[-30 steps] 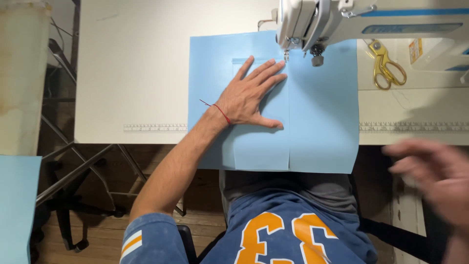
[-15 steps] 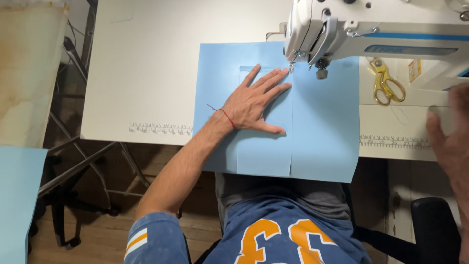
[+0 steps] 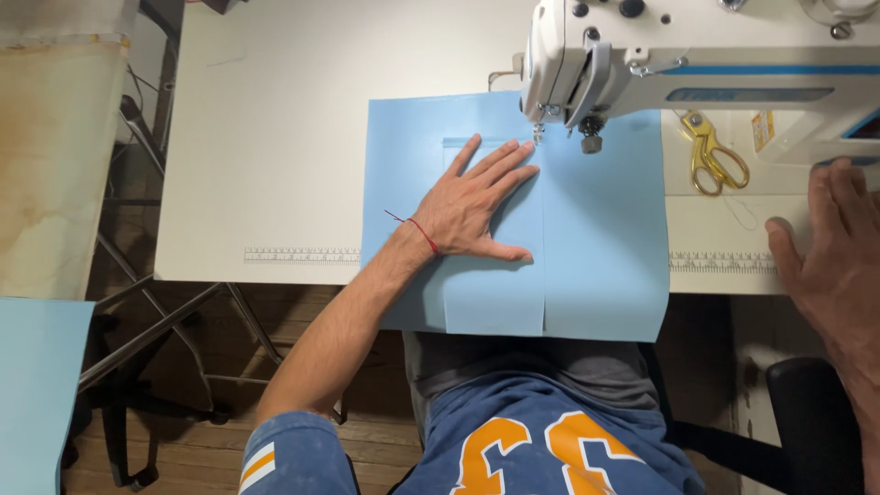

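A light blue fabric sheet [image 3: 596, 247] lies on the white sewing table [image 3: 275, 165], its near edge hanging over the front. A smaller blue piece lies folded on top of it. My left hand [image 3: 472, 202] presses flat on that piece, fingers spread, fingertips close to the needle of the white sewing machine [image 3: 642, 55]. A thin red thread circles the wrist. My right hand [image 3: 834, 247] hovers at the table's right edge, fingers apart, holding nothing, near the machine's base.
Gold-handled scissors [image 3: 710, 156] lie on the table right of the needle. A printed ruler strip [image 3: 302, 255] runs along the table's front edge. More blue fabric [image 3: 37, 394] sits low at the left beside a stained beige surface [image 3: 55, 156]. A black chair arm [image 3: 811, 412] is at the lower right.
My right hand has risen from below the table edge to the table's right side. The left hand stays pressed on the blue fabric. The view has shifted closer.
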